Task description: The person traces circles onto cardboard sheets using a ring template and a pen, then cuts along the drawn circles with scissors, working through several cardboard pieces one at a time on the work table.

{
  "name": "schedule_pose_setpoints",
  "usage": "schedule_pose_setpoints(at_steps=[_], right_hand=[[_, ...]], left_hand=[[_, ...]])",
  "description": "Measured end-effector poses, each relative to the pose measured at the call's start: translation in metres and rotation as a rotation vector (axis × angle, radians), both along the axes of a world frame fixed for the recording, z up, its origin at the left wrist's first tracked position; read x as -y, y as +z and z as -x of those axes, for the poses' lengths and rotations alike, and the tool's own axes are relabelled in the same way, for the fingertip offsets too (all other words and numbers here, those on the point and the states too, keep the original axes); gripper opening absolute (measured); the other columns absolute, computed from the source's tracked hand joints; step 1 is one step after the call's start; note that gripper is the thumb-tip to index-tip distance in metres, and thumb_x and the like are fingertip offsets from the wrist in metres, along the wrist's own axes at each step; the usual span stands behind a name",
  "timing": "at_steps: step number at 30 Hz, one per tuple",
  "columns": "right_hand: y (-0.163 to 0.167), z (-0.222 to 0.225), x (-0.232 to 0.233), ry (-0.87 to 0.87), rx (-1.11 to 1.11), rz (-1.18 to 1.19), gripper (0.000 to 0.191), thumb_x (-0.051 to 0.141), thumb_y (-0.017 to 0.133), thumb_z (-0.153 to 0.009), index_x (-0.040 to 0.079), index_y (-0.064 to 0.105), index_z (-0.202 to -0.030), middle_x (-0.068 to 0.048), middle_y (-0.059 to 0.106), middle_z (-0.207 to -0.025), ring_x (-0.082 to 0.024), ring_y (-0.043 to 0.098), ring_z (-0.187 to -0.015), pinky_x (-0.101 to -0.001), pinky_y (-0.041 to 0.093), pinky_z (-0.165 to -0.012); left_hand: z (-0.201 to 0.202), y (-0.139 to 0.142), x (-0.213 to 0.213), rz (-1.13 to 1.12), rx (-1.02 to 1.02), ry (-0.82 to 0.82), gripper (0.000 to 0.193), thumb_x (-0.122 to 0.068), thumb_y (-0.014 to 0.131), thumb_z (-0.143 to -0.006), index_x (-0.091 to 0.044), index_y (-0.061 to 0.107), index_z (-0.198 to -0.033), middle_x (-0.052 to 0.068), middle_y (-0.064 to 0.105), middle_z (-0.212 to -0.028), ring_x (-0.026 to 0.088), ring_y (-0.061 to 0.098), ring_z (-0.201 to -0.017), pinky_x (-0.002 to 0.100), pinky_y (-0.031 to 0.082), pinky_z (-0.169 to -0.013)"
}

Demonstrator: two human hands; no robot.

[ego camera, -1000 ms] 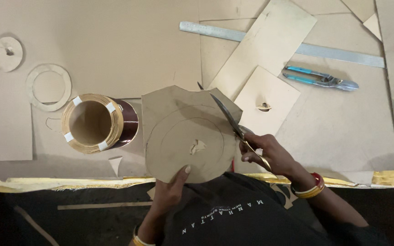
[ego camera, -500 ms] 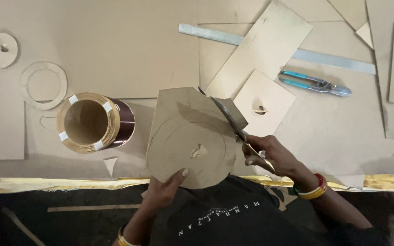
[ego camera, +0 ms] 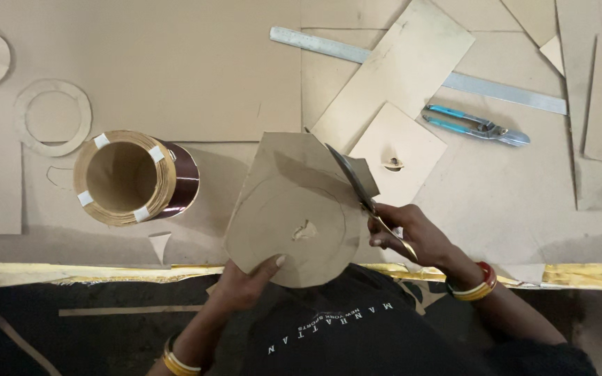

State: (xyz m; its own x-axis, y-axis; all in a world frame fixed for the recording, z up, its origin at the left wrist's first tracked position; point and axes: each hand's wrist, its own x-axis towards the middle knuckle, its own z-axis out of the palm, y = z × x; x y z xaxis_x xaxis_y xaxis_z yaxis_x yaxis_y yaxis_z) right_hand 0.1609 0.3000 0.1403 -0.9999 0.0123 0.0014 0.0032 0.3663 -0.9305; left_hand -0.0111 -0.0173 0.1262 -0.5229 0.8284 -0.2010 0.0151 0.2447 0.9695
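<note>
Surface: brown board sheets are spread over the tabletop [ego camera: 175, 63], with a gold strip along its near edge.
Cardboard piece: a tan cardboard piece [ego camera: 294, 209] with a pencilled circle and a small centre hole is held above the tabletop's near edge, at mid-frame.
Left hand: the left hand [ego camera: 245, 282] is clamped on the piece's rim at 7 o'clock, thumb on top.
Right hand: the right hand [ego camera: 405, 233] is closed around the handles of the scissors [ego camera: 357, 182], at 3 o'clock from the piece.
Key relation: the blades are laid along a line from 4 to 11 o'clock, biting the piece's right edge near the pencilled circle.
Nearer hand: both hands are engaged; the uncut rim lies toward 12 o'clock from the blades.
Surroundings: a copper wire coil [ego camera: 130, 177] stands at 9 o'clock, blue-handled snips [ego camera: 475, 127] and a steel ruler [ego camera: 510, 92] at 2 o'clock.
</note>
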Motion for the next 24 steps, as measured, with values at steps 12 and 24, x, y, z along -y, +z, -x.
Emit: schedule_pose_setpoints(at_steps=[12, 24], right_hand=[[-0.002, -0.005, -0.012, 0.018, 0.338, -0.074, 0.044, 0.053, 0.066, -0.087, 0.009, 0.068, -0.083, 0.001, 0.059, -0.05, -0.011, 0.055, -0.041, -0.0284, 0.044, -0.042], [0.006, -0.011, -0.009, 0.053, 0.264, 0.045, 0.048, 0.053, 0.069, -0.09, 0.007, 0.062, -0.076, -0.002, 0.057, -0.05, -0.013, 0.061, -0.044, -0.03, 0.047, -0.045]], left_hand=[[0.02, 0.001, 0.004, 0.122, 0.15, -0.028, 0.044, -0.021, 0.071, -0.092, 0.001, 0.061, -0.128, 0.013, 0.073, -0.112, 0.02, 0.068, -0.103, 0.036, 0.058, -0.088], [0.037, 0.013, 0.002, 0.192, 0.18, -0.171, 0.055, -0.023, 0.071, -0.09, 0.0, 0.053, -0.137, 0.013, 0.07, -0.12, 0.021, 0.068, -0.11, 0.037, 0.058, -0.092]])
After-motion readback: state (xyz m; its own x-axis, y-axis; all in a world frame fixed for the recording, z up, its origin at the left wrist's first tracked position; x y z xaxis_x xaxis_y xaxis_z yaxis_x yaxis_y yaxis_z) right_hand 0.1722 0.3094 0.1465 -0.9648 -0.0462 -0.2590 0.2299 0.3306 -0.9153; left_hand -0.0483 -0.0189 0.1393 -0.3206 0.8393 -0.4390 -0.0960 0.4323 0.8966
